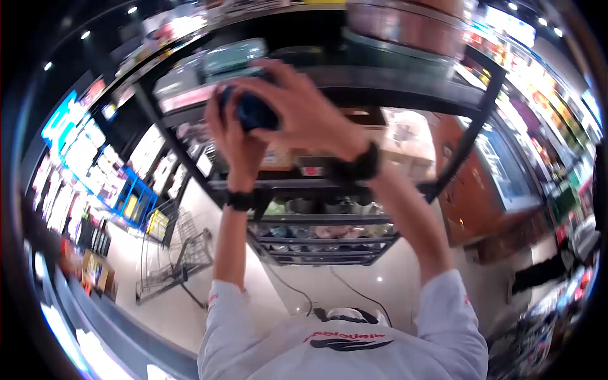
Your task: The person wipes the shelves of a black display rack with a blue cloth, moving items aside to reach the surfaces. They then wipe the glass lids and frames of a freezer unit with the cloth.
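Observation:
Raised before a dark-framed shelf rack, my left hand (233, 136) and my right hand (303, 109) are closed around a dark blue rounded object (254, 113). Motion blur hides what kind of thing it is. My left fingers wrap its left side, while the right hand covers its top and right side. Just behind the hands, a clear greenish container (235, 56) sits on the upper shelf. Dark bands circle both wrists.
Large stacked containers (405, 38) stand on the upper shelf at right. Boxes (405, 136) fill the shelf below. A wire shopping cart (177, 247) stands on the floor at left, and an orange-brown cabinet (468, 190) is at right. Cables (361, 291) lie near my feet.

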The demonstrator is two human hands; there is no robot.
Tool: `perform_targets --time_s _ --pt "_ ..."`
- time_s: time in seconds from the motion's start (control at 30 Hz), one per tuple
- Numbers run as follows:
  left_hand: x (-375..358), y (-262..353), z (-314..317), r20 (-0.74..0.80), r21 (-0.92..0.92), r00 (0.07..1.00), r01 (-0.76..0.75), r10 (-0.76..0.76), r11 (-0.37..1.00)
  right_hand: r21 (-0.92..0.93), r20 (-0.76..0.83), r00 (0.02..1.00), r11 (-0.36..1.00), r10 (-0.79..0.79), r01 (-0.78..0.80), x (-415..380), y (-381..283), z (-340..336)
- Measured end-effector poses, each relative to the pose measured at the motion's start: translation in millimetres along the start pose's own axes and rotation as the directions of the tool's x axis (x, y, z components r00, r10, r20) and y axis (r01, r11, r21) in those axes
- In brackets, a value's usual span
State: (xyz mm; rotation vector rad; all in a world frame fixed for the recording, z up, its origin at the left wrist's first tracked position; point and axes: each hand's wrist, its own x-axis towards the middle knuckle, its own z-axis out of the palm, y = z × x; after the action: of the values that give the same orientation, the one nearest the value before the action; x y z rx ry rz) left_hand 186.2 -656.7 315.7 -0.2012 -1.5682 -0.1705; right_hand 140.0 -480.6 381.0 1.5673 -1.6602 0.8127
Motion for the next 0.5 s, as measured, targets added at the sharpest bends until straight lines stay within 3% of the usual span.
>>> perform_targets --time_s 0.03,0.07,0.1,0.2,0.3,0.33,0.4,0.43,0.5 --pt "5.3 1.0 -5.1 -0.001 0.032 1.000 -0.026 0.026 0.999 -0.048 -0.019 1.000 0.999 -0.013 0.012 -7.5 4.7 -10.9" --pt "7.7 -3.4 -10.3 0.014 0.046 1.000 -0.019 0.018 0.999 -0.247 -0.006 0.999 0.968 -0.036 0.033 -11.7 2.5 -31.7" --pt "8.8 -10.6 -11.5 0.026 0.055 1.000 -0.008 0.007 0.998 -0.324 0.004 0.996 0.942 -0.091 0.088 -17.2 13.4 -49.1" --pt "15.6 -28.4 -16.0 0.019 -0.004 0.999 0.036 -0.036 0.999 -0.512 -0.024 1.000 0.859 -0.019 0.004 -46.4 53.1 -72.2" --pt "19.0 -55.1 -27.9 -0.039 0.117 0.998 0.059 -0.055 0.991 -0.603 0.042 0.995 0.792 -0.095 0.101 -53.1 55.7 -75.5" --pt "20.0 -68.4 -36.6 -0.064 0.270 0.994 0.099 -0.084 0.958 -0.598 0.035 0.996 0.796 -0.086 0.090 -52.6 57.4 -74.2" --pt "19.2 -98.3 -52.8 -0.191 0.199 0.924 0.368 -0.332 0.908 -0.591 0.018 0.998 0.805 -0.054 0.054 -54.9 59.0 -70.4" --pt "13.7 -123.4 -59.9 -0.256 0.362 0.916 0.388 -0.310 0.848 -0.588 0.011 0.999 0.807 -0.051 0.048 -55.9 58.7 -69.1" --pt "5.3 -156.9 -73.6 -0.337 0.344 0.880 0.445 -0.333 0.827 -0.582 0.002 0.999 0.812 -0.050 0.042 -56.1 58.2 -67.1"
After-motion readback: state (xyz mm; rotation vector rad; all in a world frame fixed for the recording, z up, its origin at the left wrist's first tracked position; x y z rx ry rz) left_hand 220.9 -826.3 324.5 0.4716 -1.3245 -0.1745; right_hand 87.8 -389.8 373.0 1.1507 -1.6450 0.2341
